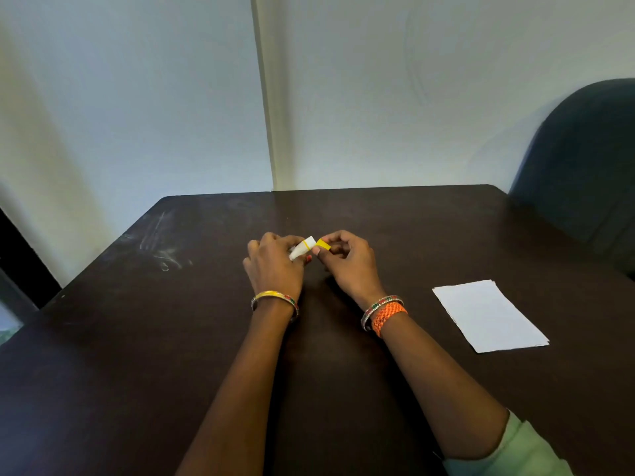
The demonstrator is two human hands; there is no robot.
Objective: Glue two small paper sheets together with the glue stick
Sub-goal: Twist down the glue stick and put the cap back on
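Over the middle of the dark brown, smooth-topped wooden worktop (378,389), both hands meet around a small white plastic glue stick with a thin yellow band (303,248). The left hand (275,266) has its fingers curled round the tube's white, slightly tapered body, so its grip is closed on the barrel, with the far end of the tube poking out past the knuckles. The right hand (345,261) pinches the stubby yellow plastic cap (323,244) between thumb and fingertips; its remaining fingers are bent inward. The cap sits just beside the tube's banded end, tilted a little off its line; whether the two parts touch cannot be made out.

On the left wrist sits a rigid gold-coloured metal bangle with red and green insets (275,300). The right wrist carries a similar studded bangle and, beside it, a braided orange thread band (389,316). A pale green fabric sleeve (515,451) covers the right arm near the lower edge of the view.

Well to the right of the hands, flat on the worktop, lie the small white rectangular paper sheets (489,316), stacked with a second sheet's edge peeking out along the far side.

The worktop has rounded corners and a matte finish, with pale chalky scuff marks (161,245) toward its left side. Behind its right corner stands a dark blue upholstered chair back (584,159) with a curved top, and plain pale walls rise beyond.
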